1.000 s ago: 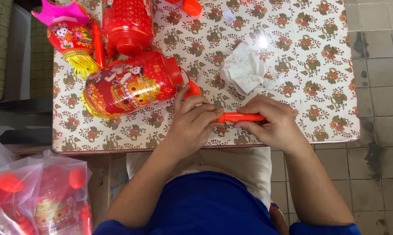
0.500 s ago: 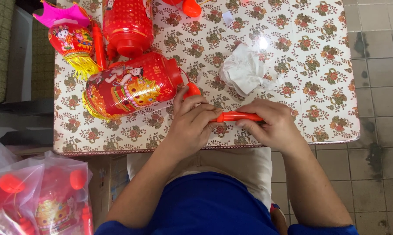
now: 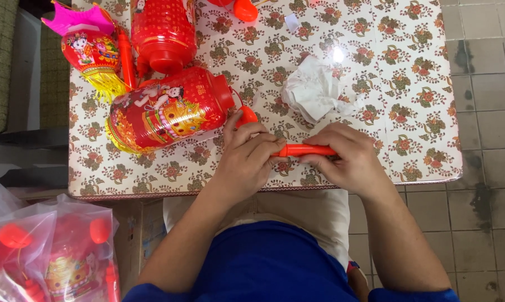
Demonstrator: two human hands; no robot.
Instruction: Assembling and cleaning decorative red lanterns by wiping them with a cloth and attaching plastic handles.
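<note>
Both of my hands grip one orange-red plastic stick (image 3: 304,150) that lies level just above the near edge of the flower-patterned table (image 3: 414,140). My left hand (image 3: 246,159) closes around its left end, and my right hand (image 3: 347,156) wraps its right end. A red barrel-shaped lantern (image 3: 166,110) with cartoon figures and a gold fringe lies on its side just left of my left hand; an orange cap (image 3: 247,116) at its end touches my fingers.
A crumpled white paper (image 3: 315,92) lies beyond my right hand. A second red lantern (image 3: 164,31) and a smaller pink-topped lantern (image 3: 93,47) sit at the table's far left. Clear bags of lantern parts (image 3: 45,251) rest on the floor at lower left. Tiled floor (image 3: 487,100) runs along the right.
</note>
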